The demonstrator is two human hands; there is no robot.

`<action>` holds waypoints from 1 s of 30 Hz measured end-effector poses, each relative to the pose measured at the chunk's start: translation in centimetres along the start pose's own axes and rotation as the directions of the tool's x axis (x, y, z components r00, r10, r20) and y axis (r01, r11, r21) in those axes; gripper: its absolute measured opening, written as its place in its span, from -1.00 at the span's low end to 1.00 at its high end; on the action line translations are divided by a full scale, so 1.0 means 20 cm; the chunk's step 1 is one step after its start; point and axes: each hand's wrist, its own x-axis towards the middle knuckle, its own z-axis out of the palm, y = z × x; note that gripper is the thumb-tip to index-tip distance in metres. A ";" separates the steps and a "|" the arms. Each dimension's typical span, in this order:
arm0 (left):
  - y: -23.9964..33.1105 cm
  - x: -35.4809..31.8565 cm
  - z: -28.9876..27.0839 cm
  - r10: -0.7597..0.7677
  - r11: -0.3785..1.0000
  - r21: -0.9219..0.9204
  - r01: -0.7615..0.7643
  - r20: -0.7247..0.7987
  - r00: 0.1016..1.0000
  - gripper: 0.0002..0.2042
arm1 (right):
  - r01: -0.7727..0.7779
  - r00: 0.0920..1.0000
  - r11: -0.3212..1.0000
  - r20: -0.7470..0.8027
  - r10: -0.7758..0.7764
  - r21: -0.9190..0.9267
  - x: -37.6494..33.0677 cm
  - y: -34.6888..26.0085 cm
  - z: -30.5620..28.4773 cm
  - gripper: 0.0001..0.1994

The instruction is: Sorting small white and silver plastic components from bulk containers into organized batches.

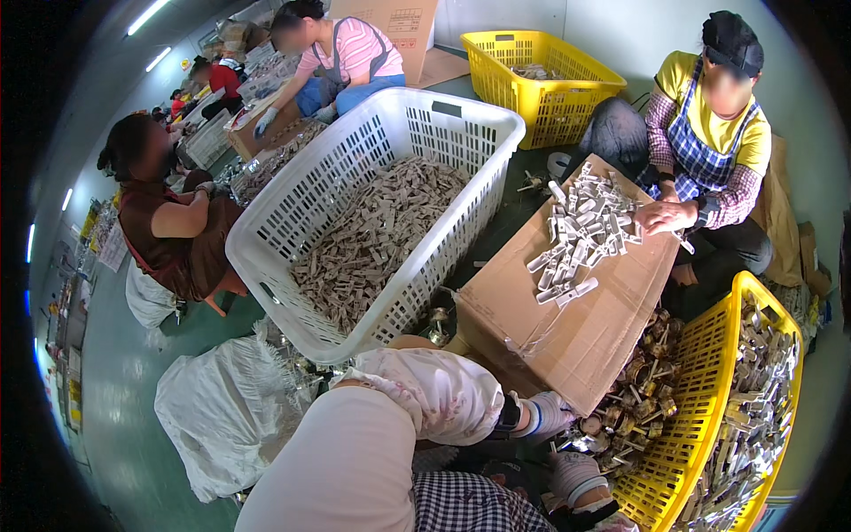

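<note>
My left hand (545, 414), in a white striped glove, is at the near lower corner of a cardboard box (519, 310), beside a heap of round brass-coloured metal parts with thin stems (634, 403). Its fingers look curled, and whatever they hold is hidden. Just below it, my right hand (576, 477), gloved too, appears closed at the near edge of the same heap; its grip cannot be made out. Silvery flat clip-like metal pieces (581, 230) lie piled on top of the box.
A white basket (377, 341) of small metal pieces stands left of the box. At right is a yellow basket (691, 461) of metal parts; another yellow basket (567, 93) is behind. A co-worker (709, 133) sits across, hands at the box. White sacks (222, 417) lie left.
</note>
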 end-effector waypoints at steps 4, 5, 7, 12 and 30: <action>-0.02 0.01 0.01 0.016 1.000 -0.019 -0.016 -0.012 1.000 -0.71 | 0.010 1.000 1.000 -0.026 -0.010 0.016 -0.01 0.00 -0.01 -0.66; -0.02 0.01 0.01 0.007 1.000 -0.012 -0.007 -0.002 1.000 -0.71 | 0.012 1.000 1.000 -0.021 -0.012 0.012 -0.01 -0.01 -0.01 -0.66; -0.01 -0.01 -0.01 -0.003 1.000 -0.004 0.003 0.005 1.000 -0.71 | 0.018 1.000 1.000 -0.019 -0.017 0.008 -0.01 -0.01 -0.01 -0.66; -0.03 0.00 0.02 0.069 0.996 -0.050 -0.071 -0.034 0.997 -0.70 | -0.005 1.000 1.000 0.022 0.004 0.014 -0.02 -0.02 -0.04 -0.67; 0.00 -0.02 -0.01 0.020 0.999 -0.028 -0.021 -0.030 0.999 -0.69 | -0.002 1.000 0.999 -0.011 0.003 0.034 -0.01 -0.02 -0.02 -0.69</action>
